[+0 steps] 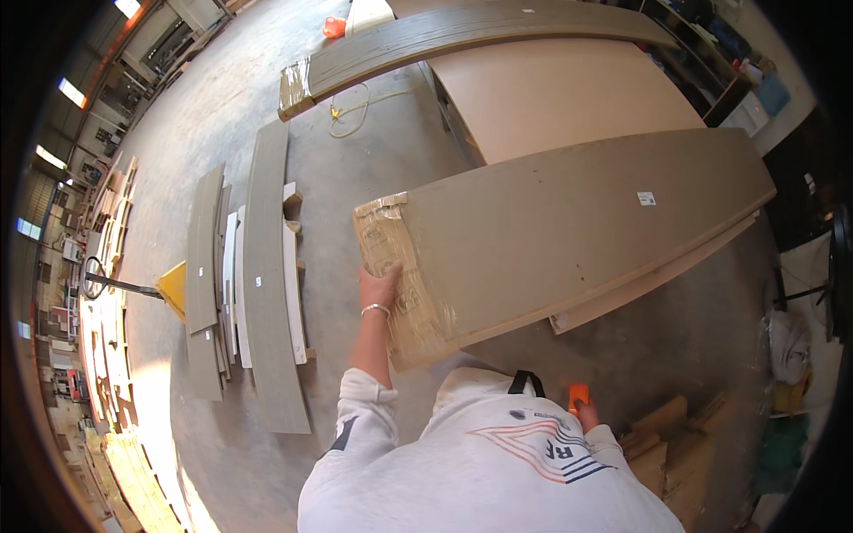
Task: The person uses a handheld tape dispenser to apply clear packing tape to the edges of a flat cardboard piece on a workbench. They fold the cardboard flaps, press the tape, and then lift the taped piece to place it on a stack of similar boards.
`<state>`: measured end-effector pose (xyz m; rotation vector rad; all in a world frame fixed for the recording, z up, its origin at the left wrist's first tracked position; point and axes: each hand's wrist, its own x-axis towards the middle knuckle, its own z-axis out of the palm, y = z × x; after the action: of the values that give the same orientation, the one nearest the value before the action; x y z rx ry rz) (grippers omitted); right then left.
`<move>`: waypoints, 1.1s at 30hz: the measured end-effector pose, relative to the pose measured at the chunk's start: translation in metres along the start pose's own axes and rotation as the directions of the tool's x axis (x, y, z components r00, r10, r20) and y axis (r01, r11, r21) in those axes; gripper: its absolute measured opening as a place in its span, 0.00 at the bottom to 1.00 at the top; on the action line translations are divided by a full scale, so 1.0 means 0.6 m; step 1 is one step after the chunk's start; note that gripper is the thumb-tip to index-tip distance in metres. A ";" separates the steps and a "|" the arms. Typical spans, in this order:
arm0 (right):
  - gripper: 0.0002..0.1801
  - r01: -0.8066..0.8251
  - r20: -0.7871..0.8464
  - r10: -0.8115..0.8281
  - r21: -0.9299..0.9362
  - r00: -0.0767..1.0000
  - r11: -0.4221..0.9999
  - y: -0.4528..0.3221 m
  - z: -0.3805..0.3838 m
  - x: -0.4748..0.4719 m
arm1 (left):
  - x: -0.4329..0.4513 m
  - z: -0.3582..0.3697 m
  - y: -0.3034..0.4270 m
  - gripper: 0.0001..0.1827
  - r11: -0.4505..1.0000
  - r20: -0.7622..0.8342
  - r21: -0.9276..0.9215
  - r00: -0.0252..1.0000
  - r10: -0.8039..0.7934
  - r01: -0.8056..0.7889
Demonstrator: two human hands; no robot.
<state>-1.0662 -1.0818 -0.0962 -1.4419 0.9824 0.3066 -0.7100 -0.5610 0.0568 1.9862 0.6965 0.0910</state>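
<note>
A wide grey-brown panel lies across a table in front of me, its near-left end wrapped in cardboard under clear tape. My left hand rests on that wrapped end, thumb on top; the fingers are partly hidden at the edge. Low on the right, beside my body, my right hand is closed around an orange object, whose exact kind I cannot tell. A small white label sits on the panel's right part. Beyond it a second long panel has a taped cardboard end.
Long grey boards are stacked on the floor at left, beside a yellow pallet jack. A pale board spans the table. A yellow cord lies on the floor. Flattened cardboard lies at lower right. Shelves stand far right.
</note>
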 end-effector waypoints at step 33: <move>0.22 -0.017 -0.258 0.024 0.028 0.966 0.999 0.026 -0.482 0.137 | 0.130 0.203 0.194 0.30 0.376 -0.088 0.921 0.995 -0.056 0.102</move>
<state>-1.1365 -1.3738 -0.1180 -1.4730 1.2075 0.1212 -0.5524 -0.6577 0.0742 3.0516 1.0012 -0.4388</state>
